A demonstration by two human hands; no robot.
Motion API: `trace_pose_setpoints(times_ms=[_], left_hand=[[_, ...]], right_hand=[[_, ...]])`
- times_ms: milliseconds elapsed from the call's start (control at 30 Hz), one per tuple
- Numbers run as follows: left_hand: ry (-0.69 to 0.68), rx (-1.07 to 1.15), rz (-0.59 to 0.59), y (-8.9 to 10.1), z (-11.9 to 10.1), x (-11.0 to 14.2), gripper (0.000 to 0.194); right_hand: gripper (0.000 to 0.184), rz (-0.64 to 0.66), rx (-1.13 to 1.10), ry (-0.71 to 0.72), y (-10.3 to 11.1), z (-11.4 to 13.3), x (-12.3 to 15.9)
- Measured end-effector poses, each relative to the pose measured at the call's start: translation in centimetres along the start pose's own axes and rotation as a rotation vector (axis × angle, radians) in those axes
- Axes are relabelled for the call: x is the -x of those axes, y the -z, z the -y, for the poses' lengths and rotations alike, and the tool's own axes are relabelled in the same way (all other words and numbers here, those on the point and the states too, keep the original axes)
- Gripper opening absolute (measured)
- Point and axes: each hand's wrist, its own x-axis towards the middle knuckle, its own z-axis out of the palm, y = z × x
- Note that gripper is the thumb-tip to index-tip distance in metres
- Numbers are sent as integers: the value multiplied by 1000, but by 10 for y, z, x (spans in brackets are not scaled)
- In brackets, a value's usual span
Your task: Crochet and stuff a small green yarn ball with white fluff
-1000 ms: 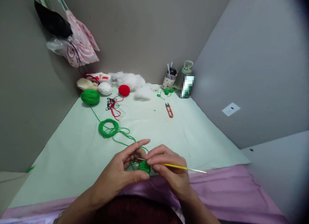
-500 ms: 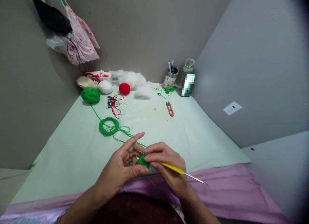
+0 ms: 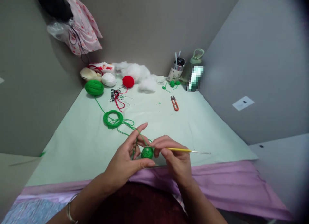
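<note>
Between thumb and fingers, my left hand (image 3: 127, 153) grips a small round green crochet piece (image 3: 147, 152). Green yarn runs over its raised index finger and down to the piece. My right hand (image 3: 175, 156) holds a crochet hook (image 3: 180, 150) with a yellow handle, lying nearly level. The hook's working end meets the top edge of the piece; its exact tip is hard to make out. The other metal end sticks out to the right. From my left hand the yarn leads back to a loose green coil (image 3: 113, 119) and a green yarn ball (image 3: 94, 88).
Orange thread snips (image 3: 174, 103) lie right of centre. Farther back are a red yarn ball (image 3: 128, 82), a white ball (image 3: 108, 79), white stuffing (image 3: 136, 72), small green pieces (image 3: 172, 84), a pen cup (image 3: 176, 72), a bottle (image 3: 196, 58) and a propped phone (image 3: 195, 78). Walls enclose the table.
My right hand has turned the hook from slanting down rightward to nearly level. The green piece now shows its rounded side more fully. The camera view has shifted slightly.
</note>
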Motion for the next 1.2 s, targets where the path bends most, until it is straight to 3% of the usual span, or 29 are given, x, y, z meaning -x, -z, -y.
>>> trace_pose_setpoints(times_ms=[367,867,1200], left_hand=[[-78,-150,-69,-2,-2,0,87],[-66,-161,-20,0,-7,-1,76],[-68,-215,-60,-2,-5,-5,78]], right_hand=[[22,-57,-136,-132,-1,-8,0],[18,142,-136,-58,13,3,-6],[18,317,228,129,24,19,-12]])
